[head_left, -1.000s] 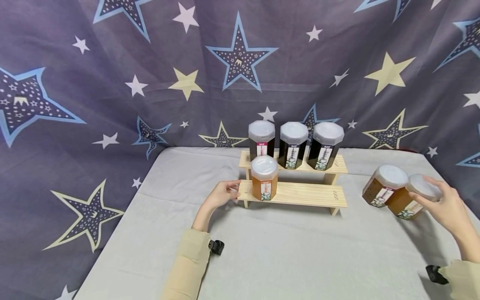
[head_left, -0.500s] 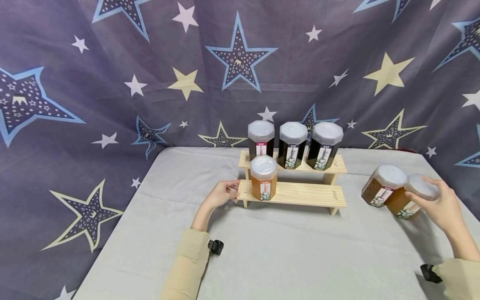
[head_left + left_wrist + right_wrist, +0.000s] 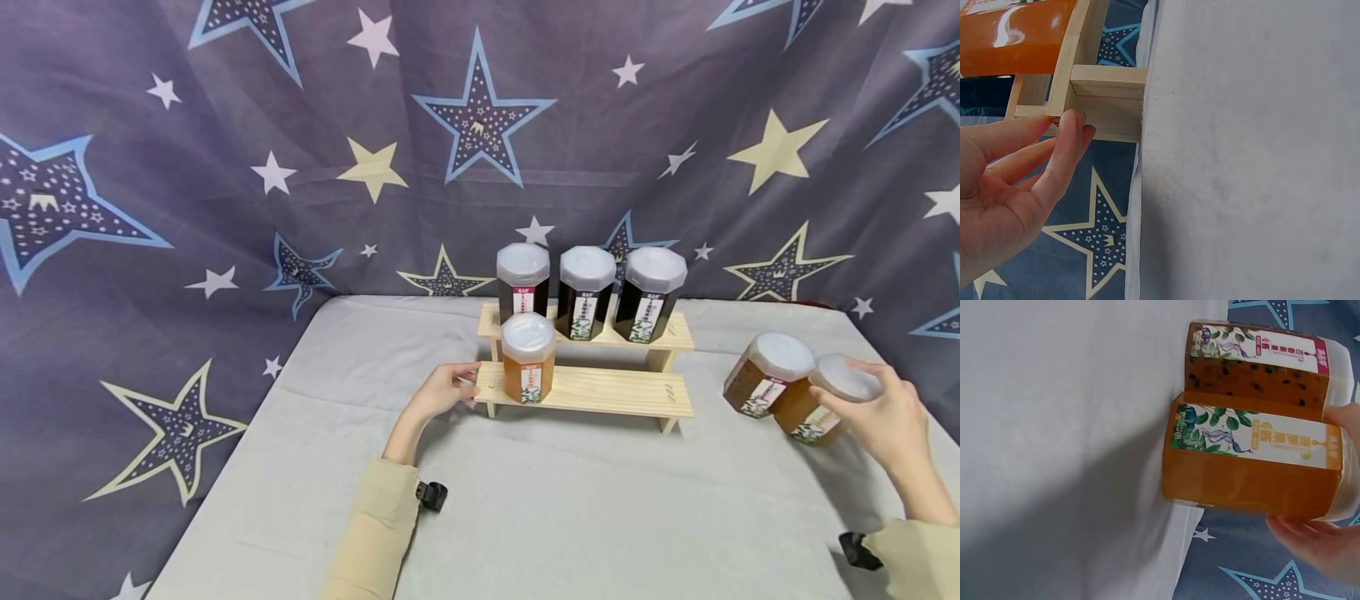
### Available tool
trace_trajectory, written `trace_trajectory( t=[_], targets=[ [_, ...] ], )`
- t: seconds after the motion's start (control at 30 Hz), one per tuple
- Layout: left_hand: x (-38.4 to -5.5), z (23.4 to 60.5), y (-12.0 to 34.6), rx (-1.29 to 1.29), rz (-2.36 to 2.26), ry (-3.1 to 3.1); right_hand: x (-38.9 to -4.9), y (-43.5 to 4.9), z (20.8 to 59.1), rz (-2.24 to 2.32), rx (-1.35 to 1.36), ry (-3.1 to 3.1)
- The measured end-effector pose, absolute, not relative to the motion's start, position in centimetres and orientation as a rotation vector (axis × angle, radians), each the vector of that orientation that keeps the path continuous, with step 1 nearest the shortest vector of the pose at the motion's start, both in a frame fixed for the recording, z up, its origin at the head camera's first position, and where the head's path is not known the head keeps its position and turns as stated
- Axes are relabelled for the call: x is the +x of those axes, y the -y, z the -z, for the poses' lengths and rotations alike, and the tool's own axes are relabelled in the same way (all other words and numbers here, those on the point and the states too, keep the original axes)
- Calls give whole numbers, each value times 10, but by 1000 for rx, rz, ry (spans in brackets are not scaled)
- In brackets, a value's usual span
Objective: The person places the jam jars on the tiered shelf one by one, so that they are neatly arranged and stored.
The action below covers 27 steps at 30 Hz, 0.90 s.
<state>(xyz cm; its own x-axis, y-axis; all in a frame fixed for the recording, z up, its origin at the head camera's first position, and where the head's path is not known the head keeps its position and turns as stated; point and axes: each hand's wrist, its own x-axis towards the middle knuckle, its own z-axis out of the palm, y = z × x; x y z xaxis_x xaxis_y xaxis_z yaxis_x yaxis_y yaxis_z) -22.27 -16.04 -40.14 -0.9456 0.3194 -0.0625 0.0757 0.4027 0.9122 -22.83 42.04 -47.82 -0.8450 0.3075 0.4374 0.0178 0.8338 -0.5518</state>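
Observation:
My left hand (image 3: 442, 390) pinches the left end of a two-step wooden display stand (image 3: 607, 388); in the left wrist view, thumb and fingertips (image 3: 1071, 122) meet at the lower board's corner. On that lower step, near its left end, stands an orange jam jar (image 3: 529, 367) with a whitish lid. At the right, my right hand (image 3: 892, 412) grips the upper part of an amber jam jar (image 3: 1254, 481), thumb on one side and fingers on the other. Touching it is a browner jar (image 3: 1260, 378) with dark seeds inside. Both stand upright on the cloth.
Three dark jars, a left one (image 3: 522, 279), a middle one (image 3: 585, 292) and a right one (image 3: 649, 293), stand in a row on the upper step. Pale grey cloth (image 3: 570, 508) covers the table. Behind it hangs a star-patterned curtain (image 3: 315, 108).
My right forearm has shifted slightly to the left while the hand stays on the amber jar. The left hand, stand and other jars have kept their places.

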Motion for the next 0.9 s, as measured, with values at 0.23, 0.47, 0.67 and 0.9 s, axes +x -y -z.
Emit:
trace_trajectory(
  t=[0.23,0.47,0.67,0.9],
  targets=[
    [-231,416,165,332,-1587,-2416,-197,-365,423,-770,-211,2442],
    [-240,433,168,341,-1596,-2439,-189,-358,418,-766,-239,2446],
    [-234,422,166,354,-1602,-2417,-201,-383,444,-737,-280,2467],
    [-241,431,166,349,-1594,-2445,-185,-364,422,-775,-332,2455]
  ],
)
